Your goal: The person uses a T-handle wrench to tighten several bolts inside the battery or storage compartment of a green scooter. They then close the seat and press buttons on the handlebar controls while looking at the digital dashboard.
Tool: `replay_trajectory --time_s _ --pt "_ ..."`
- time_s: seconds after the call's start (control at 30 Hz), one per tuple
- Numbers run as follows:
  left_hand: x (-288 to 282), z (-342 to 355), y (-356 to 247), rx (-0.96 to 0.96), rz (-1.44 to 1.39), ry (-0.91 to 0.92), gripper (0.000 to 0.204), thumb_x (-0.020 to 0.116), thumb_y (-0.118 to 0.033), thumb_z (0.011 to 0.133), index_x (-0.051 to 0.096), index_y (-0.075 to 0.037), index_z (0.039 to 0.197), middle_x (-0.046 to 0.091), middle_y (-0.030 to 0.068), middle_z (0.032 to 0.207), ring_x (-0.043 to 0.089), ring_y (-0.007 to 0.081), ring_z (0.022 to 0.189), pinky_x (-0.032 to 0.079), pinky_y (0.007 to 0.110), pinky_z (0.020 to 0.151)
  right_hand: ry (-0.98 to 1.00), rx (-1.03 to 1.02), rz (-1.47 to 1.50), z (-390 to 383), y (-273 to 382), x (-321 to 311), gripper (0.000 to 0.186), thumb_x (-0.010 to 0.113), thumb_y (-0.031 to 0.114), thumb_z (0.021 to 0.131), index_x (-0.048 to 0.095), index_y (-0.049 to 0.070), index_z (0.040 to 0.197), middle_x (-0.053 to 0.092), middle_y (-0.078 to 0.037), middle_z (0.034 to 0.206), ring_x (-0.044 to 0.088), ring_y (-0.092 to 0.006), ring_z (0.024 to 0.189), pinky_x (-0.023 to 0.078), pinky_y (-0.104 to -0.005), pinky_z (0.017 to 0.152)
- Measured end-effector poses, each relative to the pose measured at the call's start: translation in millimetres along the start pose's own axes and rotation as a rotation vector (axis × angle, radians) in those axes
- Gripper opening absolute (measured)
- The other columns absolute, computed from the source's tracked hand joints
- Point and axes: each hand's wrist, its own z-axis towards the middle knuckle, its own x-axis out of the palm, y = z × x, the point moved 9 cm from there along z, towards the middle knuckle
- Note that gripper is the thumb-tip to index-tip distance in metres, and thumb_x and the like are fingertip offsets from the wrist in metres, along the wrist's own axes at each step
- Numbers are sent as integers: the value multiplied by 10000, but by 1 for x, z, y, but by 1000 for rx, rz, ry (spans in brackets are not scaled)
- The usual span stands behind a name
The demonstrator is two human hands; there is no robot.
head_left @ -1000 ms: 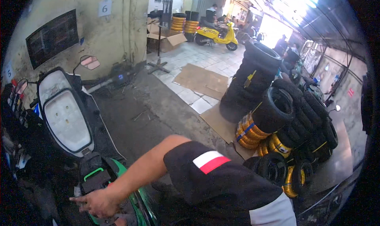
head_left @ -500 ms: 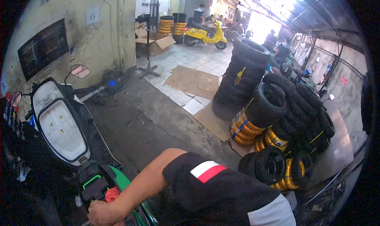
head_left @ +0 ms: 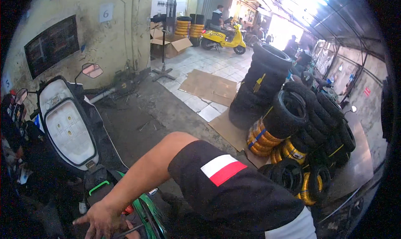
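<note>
My right arm reaches across from the lower right, and my right hand (head_left: 100, 220) is over a scooter's open green-and-black body (head_left: 148, 209), fingers spread apart. Under its wrist a red cloth-like item (head_left: 127, 209) shows beside a dark rod (head_left: 134, 228). What looks like part of my left hand (head_left: 130, 234) lies behind the right one at the lower edge, its fingers hidden. The raised seat (head_left: 67, 130) shows its white underside, above a bright green handle (head_left: 98, 188).
Tyres in black and orange wrappings are stacked (head_left: 257, 105) at right. A cardboard sheet (head_left: 206, 84), a metal stand (head_left: 163, 69) and an open box (head_left: 179, 46) lie beyond. A yellow scooter (head_left: 223, 40) stands behind, with people (head_left: 217, 17) farther back. A wall (head_left: 108, 42) borders the left.
My right hand's fingers curled down half a second ago and are now spread again. The forearm has risen, covering more of the red item.
</note>
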Motion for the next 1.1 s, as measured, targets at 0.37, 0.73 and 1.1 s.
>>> replay_trajectory --time_s 0.37,0.73,1.1 --pt "-1 -13 -37 -312 121 -191 426 415 -358 976 521 -24 1218 524 103 1184 448 251 1133 326 391 968 1322 759 75 -37 -58 137 429 520 468 811 699 108 962 649 -81 936 611 -312 907 144 -786 934" --pt "-2 0 -16 284 83 -175 322 481 -174 896 554 45 1120 602 224 1108 557 334 1047 404 387 896 135 679 138 -43 -31 102 184 597 283 618 560 148 738 583 -12 741 548 -227 855 365 -458 879" --pt "-3 0 -31 299 137 -423 177 564 -123 790 559 48 838 600 226 782 591 365 755 450 439 686 243 1071 301 -69 -51 59 284 579 355 810 564 75 763 630 -97 700 631 -274 689 503 -381 595"
